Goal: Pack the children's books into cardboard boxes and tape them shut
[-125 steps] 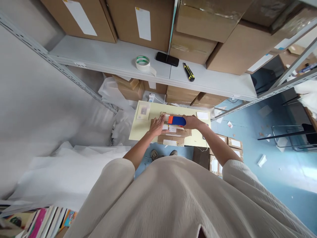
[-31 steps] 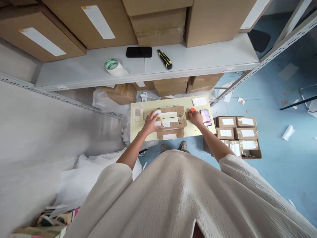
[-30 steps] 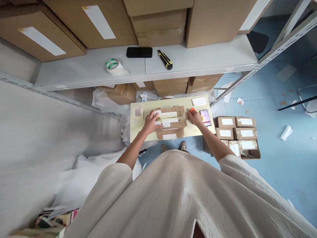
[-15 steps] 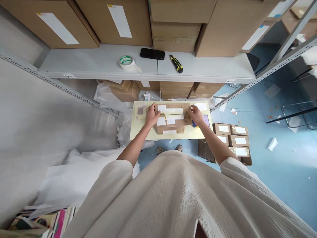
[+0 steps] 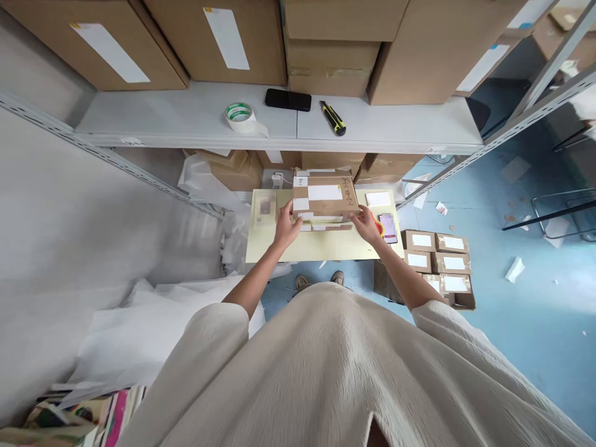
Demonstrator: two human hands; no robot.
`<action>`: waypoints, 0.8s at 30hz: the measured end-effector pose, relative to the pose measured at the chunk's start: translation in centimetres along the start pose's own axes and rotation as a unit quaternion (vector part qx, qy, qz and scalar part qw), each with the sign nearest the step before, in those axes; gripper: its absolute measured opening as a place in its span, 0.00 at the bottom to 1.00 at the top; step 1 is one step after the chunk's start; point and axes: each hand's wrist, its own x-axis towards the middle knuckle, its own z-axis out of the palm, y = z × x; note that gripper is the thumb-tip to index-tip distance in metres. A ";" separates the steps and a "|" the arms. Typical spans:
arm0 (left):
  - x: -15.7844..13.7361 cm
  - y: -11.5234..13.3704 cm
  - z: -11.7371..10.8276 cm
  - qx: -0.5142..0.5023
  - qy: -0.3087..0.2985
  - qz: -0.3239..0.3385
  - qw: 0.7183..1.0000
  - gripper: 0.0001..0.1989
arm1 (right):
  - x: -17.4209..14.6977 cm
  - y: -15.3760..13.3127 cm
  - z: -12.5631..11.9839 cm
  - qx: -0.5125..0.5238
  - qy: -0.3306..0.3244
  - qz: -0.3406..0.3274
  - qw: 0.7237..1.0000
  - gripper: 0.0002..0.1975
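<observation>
A cardboard box point(image 5: 323, 203) with white labels and dark handwriting is tilted above the pale yellow table point(image 5: 270, 245). My left hand point(image 5: 287, 225) is closed on its near left corner, thumb over the edge. At the near right corner my right hand point(image 5: 365, 223) grips the same box. Part of its underside and the fingers beneath it are hidden. Just right of my right hand lie a red and yellow round item point(image 5: 379, 228) and a phone with a lit screen point(image 5: 388, 227). A clear plastic case point(image 5: 265, 207) rests at the table's left end.
On the grey shelf point(image 5: 186, 118) are a tape roll point(image 5: 239, 117), a black phone point(image 5: 288, 99) and a yellow-black utility knife point(image 5: 333, 118). Larger boxes point(image 5: 242, 46) stand behind them. Small labelled boxes point(image 5: 435, 261) are stacked right of the table. White packing sheets point(image 5: 139, 329) lie at left.
The box has been lifted and tipped away from me, so its labelled, handwritten face now shows. My hands have shifted slightly toward me, and the lit phone is more exposed.
</observation>
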 end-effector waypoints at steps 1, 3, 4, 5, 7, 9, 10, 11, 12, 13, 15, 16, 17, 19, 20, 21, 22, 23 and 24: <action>-0.9 -0.7 0.4 0.002 -0.011 -0.025 1.000 0.36 | -0.5 1.0 0.4 -0.001 -0.007 0.019 1.000 0.51; -2.7 -2.0 1.1 0.009 -0.029 -0.070 0.997 0.36 | -1.5 2.6 1.1 -0.017 -0.024 0.061 0.998 0.51; -3.4 -2.5 1.3 0.013 -0.037 -0.089 0.995 0.36 | -2.0 3.3 1.4 -0.029 -0.030 0.077 0.996 0.50; -4.0 -2.9 1.4 0.016 -0.044 -0.109 0.993 0.37 | -2.4 3.7 1.5 -0.042 -0.035 0.092 0.994 0.49; -4.6 -3.4 1.6 0.016 -0.060 -0.149 0.987 0.38 | -2.8 4.3 1.5 -0.065 -0.048 0.117 0.990 0.47; -4.5 -3.7 1.5 0.021 -0.070 -0.178 0.981 0.40 | -2.7 4.4 1.2 -0.080 -0.068 0.146 0.984 0.44; -4.1 -3.7 1.4 0.029 -0.071 -0.185 0.980 0.40 | -2.4 4.3 1.0 -0.083 -0.074 0.157 0.981 0.43; -3.5 -3.7 1.4 0.037 -0.069 -0.186 0.980 0.41 | -1.9 4.1 0.7 -0.082 -0.075 0.161 0.981 0.43; -2.8 -3.6 1.3 0.044 -0.065 -0.183 0.980 0.40 | -1.4 3.9 0.5 -0.079 -0.067 0.157 0.982 0.42; -1.9 -3.4 1.3 0.048 -0.062 -0.177 0.981 0.40 | -0.7 3.6 0.3 -0.073 -0.054 0.147 0.985 0.41; -0.1 -3.0 1.3 0.038 -0.063 -0.168 0.983 0.40 | 0.8 2.9 0.1 -0.054 -0.024 0.117 0.991 0.40; 0.8 -2.8 1.4 0.031 -0.063 -0.163 0.984 0.40 | 1.6 2.5 0.0 -0.043 -0.013 0.104 0.994 0.40; 1.6 -2.6 1.5 0.024 -0.063 -0.157 0.985 0.41 | 2.3 2.2 0.0 -0.033 -0.005 0.093 0.995 0.39; 3.0 -2.2 1.8 0.017 -0.062 -0.157 0.985 0.42 | 3.5 1.7 0.1 -0.016 0.007 0.079 0.997 0.38; 3.4 -2.1 1.9 0.015 -0.063 -0.164 0.984 0.43 | 4.0 1.6 0.2 -0.008 0.010 0.077 0.997 0.37; 3.8 -2.0 2.1 0.013 -0.064 -0.175 0.982 0.44 | 4.3 1.5 0.3 -0.001 0.010 0.081 0.997 0.36; 4.0 -1.8 2.3 0.008 -0.065 -0.188 0.980 0.45 | 4.6 1.5 0.4 0.008 0.005 0.086 0.996 0.36; 4.1 -1.8 2.4 0.001 -0.067 -0.202 0.977 0.47 | 4.8 1.5 0.5 0.018 -0.004 0.094 0.995 0.36; 4.2 -1.7 2.5 -0.009 -0.069 -0.216 0.974 0.48 | 5.0 1.6 0.6 0.028 -0.014 0.101 0.994 0.37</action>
